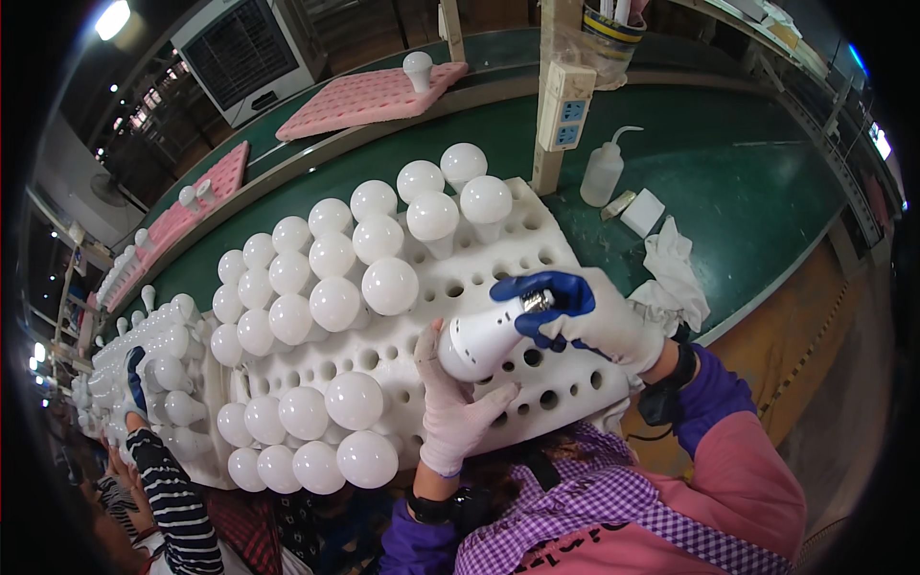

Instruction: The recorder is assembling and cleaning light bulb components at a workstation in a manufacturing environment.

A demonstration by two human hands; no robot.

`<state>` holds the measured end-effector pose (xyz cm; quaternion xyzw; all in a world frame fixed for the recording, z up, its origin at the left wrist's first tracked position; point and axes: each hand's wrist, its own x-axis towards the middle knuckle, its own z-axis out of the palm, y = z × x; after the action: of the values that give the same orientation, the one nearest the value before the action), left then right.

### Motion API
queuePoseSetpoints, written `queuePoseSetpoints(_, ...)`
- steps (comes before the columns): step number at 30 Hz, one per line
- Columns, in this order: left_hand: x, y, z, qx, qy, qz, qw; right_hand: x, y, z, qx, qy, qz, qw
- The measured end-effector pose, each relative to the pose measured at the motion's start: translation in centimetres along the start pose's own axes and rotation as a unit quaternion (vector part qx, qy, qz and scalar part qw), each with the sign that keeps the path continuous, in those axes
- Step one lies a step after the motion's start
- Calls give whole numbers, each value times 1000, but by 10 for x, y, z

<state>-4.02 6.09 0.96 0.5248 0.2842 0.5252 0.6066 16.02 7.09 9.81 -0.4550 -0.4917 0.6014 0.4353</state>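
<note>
A white LED light bulb [482, 337] is tilted above the foam tray, its metal screw base up to the right and its rounded end down to the left. My right hand [585, 311], in a white glove with blue-coated fingers, grips the bulb around its screw base. Around the rounded end my left hand [455, 412], gloved in white, curves its fingers and thumb to cradle it. Beneath both hands lies the white foam tray [398, 379] with rows of holes. Several white bulbs [355, 401] stand in its left and far parts, domes up.
A squeeze bottle [604, 171], a small white box [642, 213] and a crumpled cloth [676, 273] lie at the right on the green table [738, 192]. A socket post [563, 110] rises behind the tray. Pink foam trays [359, 101] lie beyond. A co-worker's striped sleeve [172, 494] reaches in at left.
</note>
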Motion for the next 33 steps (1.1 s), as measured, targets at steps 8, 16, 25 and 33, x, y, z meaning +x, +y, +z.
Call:
queuePoseSetpoints(8,4,-9,-3,177,37,-66,981,88,-22,-50,-65,215,-265,938)
queuePoseSetpoints(16,5,-20,-9,160,39,-47,985,108,52,-66,-306,128,-22,943)
queuePoseSetpoints(25,5,-18,-9,223,22,-17,974,138,64,-58,-383,160,-144,898)
queuePoseSetpoints(33,2,5,-7,-81,94,-38,992,57,-4,-8,-213,-141,-68,964)
